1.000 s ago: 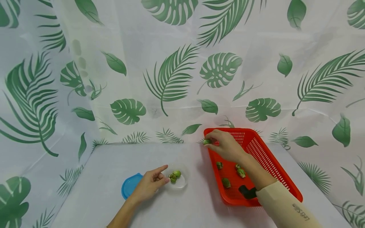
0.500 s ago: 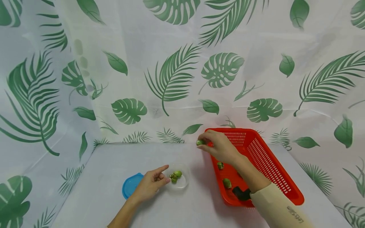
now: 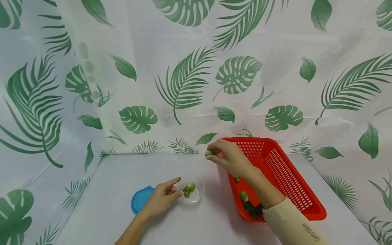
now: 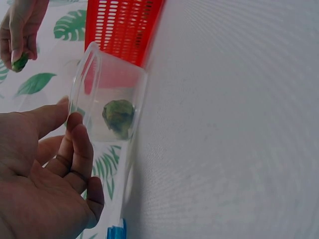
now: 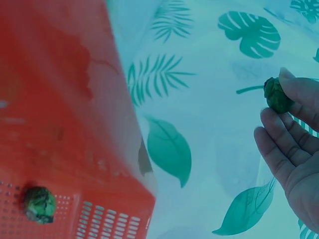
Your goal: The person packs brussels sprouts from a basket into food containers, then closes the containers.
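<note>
Sprout [image 3: 209, 153], pinched in the right hand's [image 3: 233, 158] curled fingers [image 5: 286, 139], hangs beyond the clear tub [image 3: 196, 197], beside the red basket [image 3: 284, 170]. Best carried directly over the tub, released low. Left hand [image 3: 160, 199] rests loosely open against the tub's side, steadying it.
</note>
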Motion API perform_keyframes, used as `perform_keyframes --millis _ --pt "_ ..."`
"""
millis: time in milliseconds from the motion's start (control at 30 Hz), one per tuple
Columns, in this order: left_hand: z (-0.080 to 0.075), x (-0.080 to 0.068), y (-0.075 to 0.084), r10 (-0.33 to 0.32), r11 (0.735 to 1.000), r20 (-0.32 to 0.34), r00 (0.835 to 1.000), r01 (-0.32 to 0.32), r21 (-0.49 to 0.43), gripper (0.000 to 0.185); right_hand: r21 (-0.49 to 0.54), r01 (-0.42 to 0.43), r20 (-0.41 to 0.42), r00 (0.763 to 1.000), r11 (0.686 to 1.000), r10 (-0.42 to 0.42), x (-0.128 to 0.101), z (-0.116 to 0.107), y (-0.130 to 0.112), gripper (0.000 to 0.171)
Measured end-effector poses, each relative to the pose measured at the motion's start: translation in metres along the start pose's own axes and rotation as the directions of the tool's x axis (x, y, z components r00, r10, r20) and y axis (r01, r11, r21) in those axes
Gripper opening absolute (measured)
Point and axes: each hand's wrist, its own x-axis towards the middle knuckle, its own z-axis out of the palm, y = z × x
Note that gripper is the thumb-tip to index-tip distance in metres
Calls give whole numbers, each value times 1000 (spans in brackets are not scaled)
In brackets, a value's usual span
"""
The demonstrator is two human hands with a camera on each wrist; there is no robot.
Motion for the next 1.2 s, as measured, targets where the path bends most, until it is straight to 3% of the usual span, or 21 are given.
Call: perform_keyframes --millis 433,767,1200 --pt "0 1 0 0 1000 2 1000 0 -1 63 55 -4 -12 1000 998 5 0 8 -16 22" --pt "0 1 -2 -3 1000 -3 1000 3 3 61 38 54 -18 998 998 -53 1 14 -33 23" --pt "-1 1 -2 3 1000 13 1000 -3 4 62 92 0 -79 997 996 8 -8 31 -49 18"
